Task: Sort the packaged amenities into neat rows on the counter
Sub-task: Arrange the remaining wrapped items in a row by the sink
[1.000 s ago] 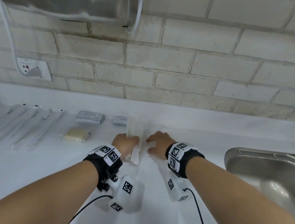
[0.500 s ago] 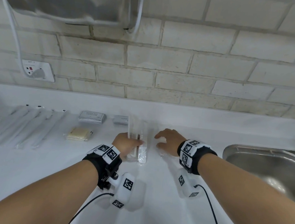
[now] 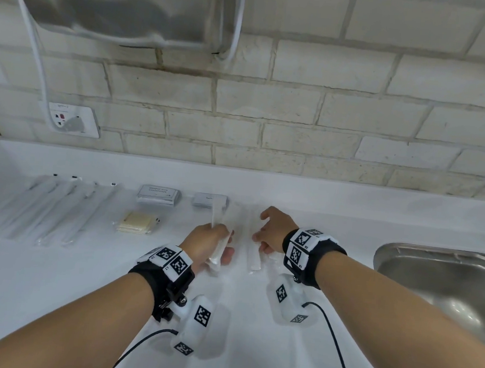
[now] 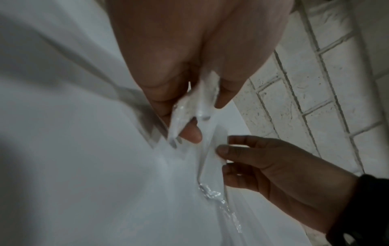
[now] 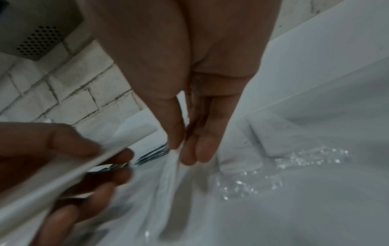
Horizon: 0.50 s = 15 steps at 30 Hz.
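1. My left hand (image 3: 207,243) is curled round a long white comb in a clear plastic sleeve (image 3: 216,240). Thumb and fingers pinch it near its lower end. Its far end is raised off the white counter (image 3: 53,285) and points toward the brick wall.
2. My right hand (image 3: 272,232) is spread, fingers relaxed. Its fingertips (image 4: 223,150) touch a second sleeved white comb (image 3: 253,251) lying flat on the counter just right of the held one. It clamps nothing.
3. Judged step: separate the two combs and lay them as parallel neighbours.
4. I would keep the right fingertips pressing lightly, so the flat comb stays put while the left one comes down.
5. I would lower the held comb lengthwise, parallel to the flat one, with a small gap.
6. The sleeves look slick and crinkly; I expect sliding, so release only once it lies flat.
7. Reference rows: sleeved white toothbrushes (image 3: 53,209), grey shampoo sachet (image 3: 157,194), yellow wrapped pad (image 3: 136,222), all further left. I would match their alignment.
8. The steel sink (image 3: 431,274) lies well to the right.
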{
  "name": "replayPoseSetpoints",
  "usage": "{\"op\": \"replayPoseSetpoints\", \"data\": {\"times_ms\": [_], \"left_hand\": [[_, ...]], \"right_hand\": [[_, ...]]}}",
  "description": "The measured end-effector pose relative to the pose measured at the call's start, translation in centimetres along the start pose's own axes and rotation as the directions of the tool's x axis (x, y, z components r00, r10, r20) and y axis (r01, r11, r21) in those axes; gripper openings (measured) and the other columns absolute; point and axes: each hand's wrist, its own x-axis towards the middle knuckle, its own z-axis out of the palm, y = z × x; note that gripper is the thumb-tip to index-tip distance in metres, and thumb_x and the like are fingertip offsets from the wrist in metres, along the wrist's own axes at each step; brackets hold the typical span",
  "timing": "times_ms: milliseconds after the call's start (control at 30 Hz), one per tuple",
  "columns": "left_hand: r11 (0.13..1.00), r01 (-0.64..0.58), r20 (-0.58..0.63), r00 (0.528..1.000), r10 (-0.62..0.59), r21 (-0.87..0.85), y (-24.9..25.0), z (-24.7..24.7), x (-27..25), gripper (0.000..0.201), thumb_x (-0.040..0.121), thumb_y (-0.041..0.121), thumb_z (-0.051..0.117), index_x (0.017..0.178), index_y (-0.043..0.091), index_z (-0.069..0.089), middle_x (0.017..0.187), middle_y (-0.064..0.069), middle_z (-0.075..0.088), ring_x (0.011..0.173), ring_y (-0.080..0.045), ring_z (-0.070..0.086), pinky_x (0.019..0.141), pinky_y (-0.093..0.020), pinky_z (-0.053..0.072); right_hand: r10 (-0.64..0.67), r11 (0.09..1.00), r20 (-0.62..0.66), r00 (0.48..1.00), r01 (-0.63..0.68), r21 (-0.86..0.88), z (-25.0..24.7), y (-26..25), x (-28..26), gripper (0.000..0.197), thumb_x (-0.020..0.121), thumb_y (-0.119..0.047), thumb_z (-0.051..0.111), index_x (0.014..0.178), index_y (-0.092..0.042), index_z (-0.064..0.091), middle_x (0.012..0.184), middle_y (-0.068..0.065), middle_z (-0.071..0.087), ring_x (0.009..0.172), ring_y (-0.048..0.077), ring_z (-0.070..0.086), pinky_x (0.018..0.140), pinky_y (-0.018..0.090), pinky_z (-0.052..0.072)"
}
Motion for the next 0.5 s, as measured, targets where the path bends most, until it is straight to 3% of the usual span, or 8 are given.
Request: {"op": "replayPoseSetpoints", "data": {"times_ms": [67, 133, 233, 300, 367, 433, 500], "left_hand": [[1.000, 0.005, -0.016, 1.000, -0.005, -0.007, 0.1, -0.7, 0.0, 0.021, 0.088, 0.015, 0.055, 0.096, 0.001, 0.068, 0.075, -0.011, 0.054, 0.062, -0.025, 0.055, 0.055, -0.029, 0.050], [0.999, 0.015, -0.037, 0.999, -0.013, 0.036, 0.2, -1.3, -0.1, 0.022, 0.088, 0.017, 0.056, 0.097, 0.004, 0.072, 0.072, -0.010, 0.055, 0.062, -0.025, 0.055, 0.049, -0.023, 0.046], [0.995, 0.026, -0.043, 0.999, -0.022, 0.098, 0.2, -1.9, -0.1, 0.032, 0.073, 0.024, 0.065, 0.098, 0.005, 0.071, 0.081, -0.014, 0.061, 0.071, -0.028, 0.060, 0.066, -0.030, 0.049], [0.996, 0.017, -0.046, 0.999, -0.014, 0.085, 0.1, -2.1, -0.1, 0.043, 0.063, 0.025, 0.068, 0.099, 0.003, 0.070, 0.087, -0.015, 0.062, 0.082, -0.029, 0.061, 0.077, -0.037, 0.048], [0.997, 0.005, -0.045, 0.999, -0.002, 0.071, 0.2, -2.1, -0.3, 0.051, 0.061, 0.024, 0.069, 0.105, -0.002, 0.068, 0.090, -0.016, 0.061, 0.086, -0.029, 0.059, 0.080, -0.038, 0.045], [0.998, 0.015, -0.013, 1.000, -0.015, 0.053, 0.2, -2.1, -0.5, 0.048, 0.069, 0.019, 0.070, 0.111, -0.005, 0.065, 0.093, -0.016, 0.061, 0.087, -0.029, 0.059, 0.079, -0.037, 0.045], [0.998, 0.024, 0.015, 1.000, -0.025, 0.052, 0.2, -2.0, -0.6, 0.037, 0.082, 0.011, 0.066, 0.115, -0.006, 0.062, 0.096, -0.018, 0.061, 0.088, -0.031, 0.060, 0.078, -0.036, 0.046]], "right_hand": [[0.023, 0.990, -0.039, 0.999, -0.028, -0.137, -0.3, -0.1, 0.4, 0.053, 0.080, -0.009, 0.071, 0.126, -0.012, 0.044, 0.108, 0.012, 0.061, 0.079, 0.028, 0.066, 0.078, 0.040, 0.058], [0.017, 0.944, -0.043, 0.999, -0.030, -0.330, -0.5, -0.2, 0.5, 0.054, 0.080, -0.018, 0.073, 0.126, -0.012, 0.045, 0.120, 0.009, 0.057, 0.100, 0.028, 0.063, 0.083, 0.036, 0.053], [-0.029, 0.883, -0.050, 0.998, 0.002, -0.469, -0.4, -0.3, 0.6, 0.051, 0.081, -0.025, 0.072, 0.124, -0.014, 0.047, 0.121, 0.005, 0.055, 0.103, 0.025, 0.059, 0.084, 0.034, 0.050], [-0.107, 0.901, -0.057, 0.993, 0.073, -0.427, 0.0, -0.4, 0.8, 0.047, 0.084, -0.020, 0.066, 0.126, -0.016, 0.045, 0.122, 0.004, 0.056, 0.100, 0.021, 0.058, 0.084, 0.032, 0.050], [-0.213, 0.944, -0.050, 0.976, 0.192, -0.269, 0.4, -0.8, 0.7, 0.039, 0.089, -0.014, 0.056, 0.126, -0.017, 0.044, 0.126, 0.003, 0.056, 0.094, 0.018, 0.055, 0.081, 0.030, 0.047], [-0.265, 0.959, -0.039, 0.963, 0.260, -0.109, 0.7, -1.9, 0.3, 0.037, 0.090, -0.015, 0.053, 0.126, -0.017, 0.043, 0.131, 0.000, 0.053, 0.094, 0.020, 0.057, 0.082, 0.033, 0.050], [-0.248, 0.969, 0.005, 0.969, 0.248, -0.021, 1.0, -2.8, -0.1, 0.044, 0.089, -0.020, 0.055, 0.130, -0.019, 0.040, 0.135, 0.000, 0.050, 0.106, 0.023, 0.058, 0.092, 0.040, 0.052]]}}
